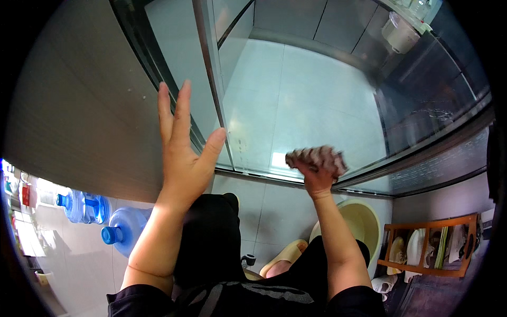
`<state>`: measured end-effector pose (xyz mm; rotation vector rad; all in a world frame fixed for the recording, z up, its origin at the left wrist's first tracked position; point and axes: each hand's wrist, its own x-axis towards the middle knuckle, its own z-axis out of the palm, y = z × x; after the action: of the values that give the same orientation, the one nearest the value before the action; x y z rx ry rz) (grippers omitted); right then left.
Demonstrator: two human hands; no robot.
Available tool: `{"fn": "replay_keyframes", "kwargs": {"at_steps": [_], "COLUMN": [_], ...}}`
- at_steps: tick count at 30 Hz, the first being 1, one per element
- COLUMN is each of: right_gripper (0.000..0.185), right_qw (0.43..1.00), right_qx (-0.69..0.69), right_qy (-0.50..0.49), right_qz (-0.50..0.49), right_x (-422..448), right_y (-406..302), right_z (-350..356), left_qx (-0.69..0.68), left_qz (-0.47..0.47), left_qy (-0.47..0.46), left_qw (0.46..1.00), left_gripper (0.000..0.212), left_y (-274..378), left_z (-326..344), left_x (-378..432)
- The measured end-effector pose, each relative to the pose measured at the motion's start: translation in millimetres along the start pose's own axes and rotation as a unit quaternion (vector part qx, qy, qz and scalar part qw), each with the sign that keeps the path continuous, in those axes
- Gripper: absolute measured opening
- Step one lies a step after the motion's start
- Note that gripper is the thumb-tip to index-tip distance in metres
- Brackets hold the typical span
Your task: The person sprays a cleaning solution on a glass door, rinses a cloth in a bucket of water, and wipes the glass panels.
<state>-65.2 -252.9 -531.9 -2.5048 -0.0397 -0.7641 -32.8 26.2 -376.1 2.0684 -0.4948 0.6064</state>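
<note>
My left hand (pixel 188 154) is raised with its fingers spread, in front of the dark frame of a sliding glass door (pixel 214 79); whether a fingertip touches the frame I cannot tell. My right hand (pixel 319 178) grips a crumpled brown-and-white striped cloth (pixel 317 158), slightly blurred, close to the glass near the door's bottom rail (pixel 265 178). Splashes and streaks mark the dark glass panel (pixel 431 107) at the right. Through the glass a pale tiled floor shows.
Behind my right forearm stands a pale green plastic basin (pixel 362 214). Blue water jugs (pixel 124 230) are at the left, beside a large grey panel (pixel 87 119). A wooden shoe rack (pixel 429 265) with shoes stands at the right. A yellow slipper (pixel 285 255) is on my foot.
</note>
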Motion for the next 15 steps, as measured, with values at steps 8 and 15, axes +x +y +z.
{"fn": "replay_keyframes", "kwargs": {"at_steps": [8, 15], "right_gripper": [0.033, 0.046], "right_qw": [0.988, 0.836], "right_qx": [-0.075, -0.334], "right_qy": [0.110, 0.415], "right_qz": [-0.077, -0.134], "right_x": [37.7, 129.7], "right_y": [-21.6, -23.5], "right_z": [-84.7, -221.4], "left_qx": [0.095, 0.085], "left_qz": [0.062, 0.050], "left_qy": [0.014, 0.016], "left_qw": [0.993, 0.995], "left_gripper": [0.072, 0.076], "left_y": [-9.9, -3.3], "left_z": [28.0, 47.7], "left_x": [9.8, 12.4]}}
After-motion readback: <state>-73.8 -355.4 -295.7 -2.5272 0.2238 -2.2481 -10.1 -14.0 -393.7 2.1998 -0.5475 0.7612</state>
